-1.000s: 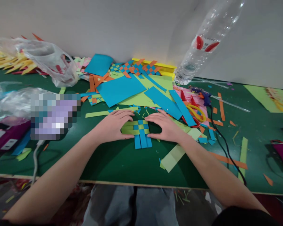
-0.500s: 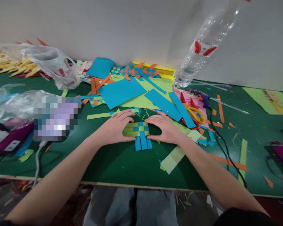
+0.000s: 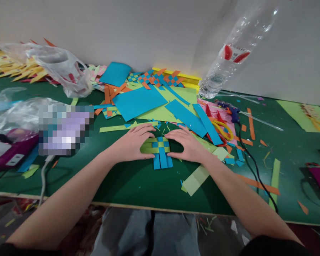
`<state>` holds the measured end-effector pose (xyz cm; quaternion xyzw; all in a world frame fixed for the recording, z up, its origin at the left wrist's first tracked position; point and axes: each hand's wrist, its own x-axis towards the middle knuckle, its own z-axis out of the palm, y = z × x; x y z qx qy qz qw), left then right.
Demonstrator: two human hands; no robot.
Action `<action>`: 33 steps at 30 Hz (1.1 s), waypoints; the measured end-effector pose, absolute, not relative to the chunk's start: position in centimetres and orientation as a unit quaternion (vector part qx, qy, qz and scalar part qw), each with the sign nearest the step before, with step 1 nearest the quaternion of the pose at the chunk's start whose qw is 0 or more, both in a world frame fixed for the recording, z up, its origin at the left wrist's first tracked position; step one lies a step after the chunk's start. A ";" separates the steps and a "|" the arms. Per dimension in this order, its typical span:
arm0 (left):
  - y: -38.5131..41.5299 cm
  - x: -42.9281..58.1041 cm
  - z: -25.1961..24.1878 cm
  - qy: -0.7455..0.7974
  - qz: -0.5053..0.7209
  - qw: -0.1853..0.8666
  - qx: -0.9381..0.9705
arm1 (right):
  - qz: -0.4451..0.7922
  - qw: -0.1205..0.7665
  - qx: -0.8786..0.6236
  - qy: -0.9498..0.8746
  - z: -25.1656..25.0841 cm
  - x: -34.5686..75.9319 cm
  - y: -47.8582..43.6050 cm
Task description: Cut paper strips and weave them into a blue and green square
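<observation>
A small weave of blue and green paper strips [image 3: 162, 144] lies on the table between my hands, in a checkered pattern. Loose blue strip ends [image 3: 163, 161] point toward me, and green ones run left. My left hand [image 3: 134, 144] curves round the left side, its thumb and fingers at the weave's lower and upper edges. On the opposite side, my right hand [image 3: 188, 145] is bent in a matching curve, fingertips at the upper right corner and thumb by the lower right edge. Parts of the weave's edges are hidden under the fingertips.
Blue sheets [image 3: 140, 101] and finished orange-and-blue weaves [image 3: 160, 78] lie behind my hands. Yellow-handled scissors [image 3: 224, 129], a glue gun [image 3: 229, 110] with a black cord, and a tilted plastic bottle [image 3: 224, 67] are at right. A blurred-out phone-like object [image 3: 66, 131] stands at left.
My view has shifted and tilted slightly. Both hands keep nearly the same curved pose at the weave, which lies as before.
</observation>
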<state>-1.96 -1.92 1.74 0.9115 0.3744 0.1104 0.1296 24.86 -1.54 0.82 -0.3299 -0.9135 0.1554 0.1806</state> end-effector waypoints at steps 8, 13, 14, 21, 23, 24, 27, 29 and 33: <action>-1.9 -1.9 1.6 0.369 0.102 0.114 0.917 | 0.151 0.177 -0.328 -0.915 0.8 24.8 -1.5; -1.9 -1.8 1.7 0.383 0.099 0.099 0.913 | 0.146 0.178 -0.326 -0.917 0.9 24.8 -1.6; -1.9 -1.9 1.7 0.386 0.100 0.099 0.912 | 0.144 0.179 -0.324 -0.918 0.9 24.8 -1.6; -1.9 -2.2 1.7 0.381 0.110 0.111 0.911 | 0.140 0.183 -0.317 -0.920 0.7 24.9 -1.5; -2.0 -2.1 1.6 0.383 0.108 0.110 0.911 | 0.139 0.182 -0.317 -0.920 0.7 24.9 -1.5; -2.0 -2.0 1.5 0.384 0.107 0.107 0.911 | 0.138 0.183 -0.316 -0.921 0.7 24.9 -1.5; -2.1 -1.8 1.5 0.386 0.103 0.100 0.911 | 0.138 0.185 -0.315 -0.921 0.7 24.9 -1.5; -2.1 -1.7 1.4 0.385 0.101 0.098 0.912 | 0.139 0.186 -0.315 -0.920 0.6 24.9 -1.5; -2.0 -1.8 1.4 0.386 0.097 0.100 0.912 | 0.138 0.184 -0.315 -0.921 0.6 24.9 -1.4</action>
